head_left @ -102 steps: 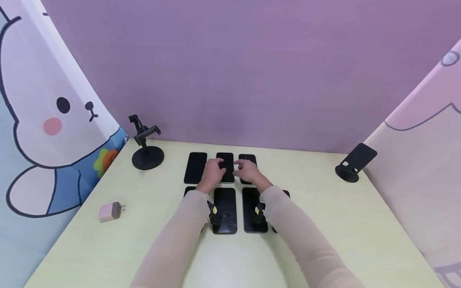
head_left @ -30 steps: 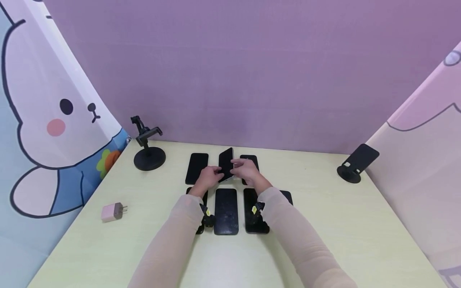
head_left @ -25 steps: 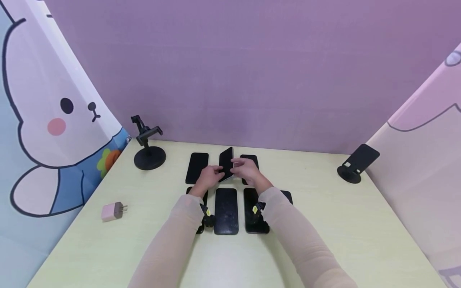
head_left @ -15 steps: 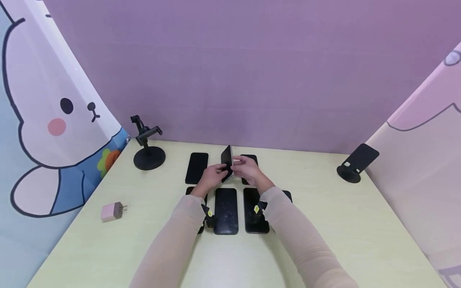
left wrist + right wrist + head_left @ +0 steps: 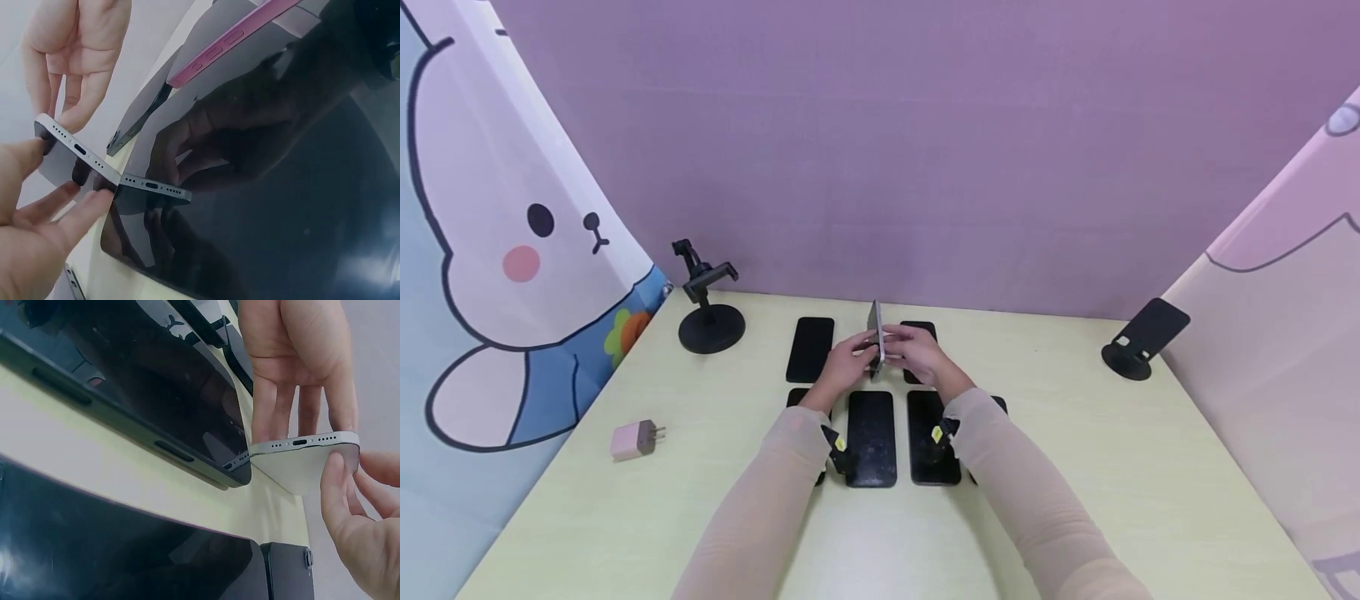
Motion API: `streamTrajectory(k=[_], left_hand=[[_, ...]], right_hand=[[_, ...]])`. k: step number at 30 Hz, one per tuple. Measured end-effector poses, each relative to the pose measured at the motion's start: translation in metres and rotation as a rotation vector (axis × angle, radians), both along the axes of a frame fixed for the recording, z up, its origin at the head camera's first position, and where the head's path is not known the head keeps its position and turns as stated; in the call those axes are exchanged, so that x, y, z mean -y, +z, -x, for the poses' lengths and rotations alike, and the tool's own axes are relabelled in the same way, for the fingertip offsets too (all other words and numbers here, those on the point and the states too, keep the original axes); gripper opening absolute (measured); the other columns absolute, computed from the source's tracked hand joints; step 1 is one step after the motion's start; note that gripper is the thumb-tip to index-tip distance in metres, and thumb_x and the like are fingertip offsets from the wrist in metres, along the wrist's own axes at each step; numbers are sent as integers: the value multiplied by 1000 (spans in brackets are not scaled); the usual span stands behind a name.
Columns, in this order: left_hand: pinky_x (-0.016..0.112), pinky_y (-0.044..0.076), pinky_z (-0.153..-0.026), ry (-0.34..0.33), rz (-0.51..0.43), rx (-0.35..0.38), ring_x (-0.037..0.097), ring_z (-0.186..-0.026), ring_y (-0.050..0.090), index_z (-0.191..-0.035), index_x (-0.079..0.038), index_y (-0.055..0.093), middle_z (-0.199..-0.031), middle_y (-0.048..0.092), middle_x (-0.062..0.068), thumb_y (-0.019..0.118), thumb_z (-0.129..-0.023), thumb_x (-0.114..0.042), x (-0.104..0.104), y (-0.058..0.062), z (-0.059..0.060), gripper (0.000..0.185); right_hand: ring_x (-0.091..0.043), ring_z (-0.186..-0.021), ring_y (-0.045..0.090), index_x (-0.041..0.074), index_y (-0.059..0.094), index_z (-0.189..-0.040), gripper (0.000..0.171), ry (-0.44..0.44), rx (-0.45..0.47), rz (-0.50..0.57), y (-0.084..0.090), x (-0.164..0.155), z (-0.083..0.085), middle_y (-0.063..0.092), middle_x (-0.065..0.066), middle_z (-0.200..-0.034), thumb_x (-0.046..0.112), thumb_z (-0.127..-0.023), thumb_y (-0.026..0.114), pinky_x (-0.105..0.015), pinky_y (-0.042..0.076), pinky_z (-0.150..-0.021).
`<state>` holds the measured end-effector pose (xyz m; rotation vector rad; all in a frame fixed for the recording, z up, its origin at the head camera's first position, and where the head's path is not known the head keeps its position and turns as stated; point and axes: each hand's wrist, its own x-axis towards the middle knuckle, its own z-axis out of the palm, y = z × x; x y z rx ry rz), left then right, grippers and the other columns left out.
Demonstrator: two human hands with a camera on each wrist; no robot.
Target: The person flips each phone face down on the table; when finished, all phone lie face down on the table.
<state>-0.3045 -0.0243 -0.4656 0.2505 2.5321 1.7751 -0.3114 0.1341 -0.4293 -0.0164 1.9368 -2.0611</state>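
Near edge: bare pale-green tabletop, both sleeved forearms coming in over it

Front row: flat black-screened phones lying face up, middle one and its right neighbour in clear view; outer two mostly hidden under the arms. Left wrist view shows a pink-edged phone among them

Mid table: silver-edged slim phone with a dark glass face is up off the back row, standing on its long edge, nearly vertical, edge-on to the head camera. Left hand pinches it, thumb on one face and fingertips on the other. Right hand holds the opposite side, thumb under the bottom corner, fingers straight and close together along the far face. Bottom port and speaker holes show in both wrist views

Change: 3.4 s ago this phone lay flat in the back-row middle slot under both hands. At 1.0 s ago it was lifted and tilted; since then it has rolled further, from screen-up toward fully on edge. Reads as a flip in progress, roughly halfway, not yet laid back down

Back row: two more black flat phones, left one and right one, untouched

Far: black clamp-style phone holder on a round base back left, black tilted-plate stand back right, small pink wall charger plug off to the left, purple backdrop behind
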Motion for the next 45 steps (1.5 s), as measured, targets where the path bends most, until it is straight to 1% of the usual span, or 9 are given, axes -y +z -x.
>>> streamTrajectory(k=[7, 13, 17, 22, 25, 28, 31, 38, 45], left_hand=[[35, 55, -78, 20, -152, 42, 27, -94, 67, -138, -10, 57, -121, 63, 21, 58, -100, -13, -1, -1, 1, 38], [32, 55, -79, 62, -226, 55, 25, -97, 67, -133, -5, 61, -114, 66, 18, 61, -98, -15, 1, 2, 1, 36], [31, 55, -79, 60, -242, 45, 27, -100, 67, -129, 0, 61, -114, 66, 19, 65, -95, -13, 4, 5, 2, 37], [32, 54, -80, 76, -110, -27, 25, -100, 67, -126, 2, 63, -111, 68, 17, 69, -90, -13, 6, 9, 3, 40], [33, 54, -80, 91, -34, -61, 24, -100, 67, -125, 1, 64, -110, 69, 15, 68, -89, -12, 9, 9, 4, 39], [32, 54, -77, 108, 41, -80, 22, -98, 67, -125, 0, 65, -110, 70, 14, 65, -88, -10, 13, 10, 3, 38], [33, 54, -75, 118, 138, -90, 22, -96, 67, -123, 0, 66, -110, 69, 14, 63, -87, -8, 16, 10, 3, 37], [37, 51, -83, 110, 341, -71, 26, -101, 63, -121, 2, 66, -114, 68, 16, 71, -86, -10, 20, 6, 3, 37], [40, 49, -90, 101, 372, -11, 29, -117, 56, -126, 2, 63, -126, 61, 18, 73, -88, -14, 20, 2, 2, 42]], right_hand=[[-17, -92, 61, -7, 45, -141, 47, 10, -9, -13, 0, 1, 0, 54, -19, -118, -13, -94, 51, -38, 50, -91], [-24, -100, 60, -7, 43, -141, 47, 42, -28, -30, -3, 4, -1, 52, -22, -122, -12, -95, 52, -43, 48, -93], [-30, -108, 59, -6, 45, -141, 47, 63, -38, -115, -6, 6, -1, 53, -26, -127, -8, -95, 54, -41, 50, -91], [-34, -115, 56, -4, 46, -141, 46, 85, -36, -228, -10, 8, -2, 49, -28, -134, -3, -96, 55, -41, 49, -92], [-35, -117, 54, -5, 46, -141, 45, 96, -28, -251, -13, 9, -2, 46, -29, -136, -3, -97, 54, -42, 49, -93], [-35, -114, 55, -4, 48, -139, 45, 96, -42, -298, -15, 10, -2, 47, -29, -134, -4, -95, 56, -40, 50, -90], [-32, -109, 58, -3, 52, -137, 45, 81, -87, -398, -19, 11, -1, 51, -27, -129, -2, -93, 60, -36, 52, -86], [-29, -104, 59, 1, 56, -135, 47, 62, -148, -644, -18, 18, -5, 59, -21, -123, 6, -90, 67, -35, 51, -83], [-24, -100, 58, 5, 59, -134, 45, 55, -159, -775, -18, 22, -3, 59, -17, -120, 7, -90, 69, -33, 51, -80]])
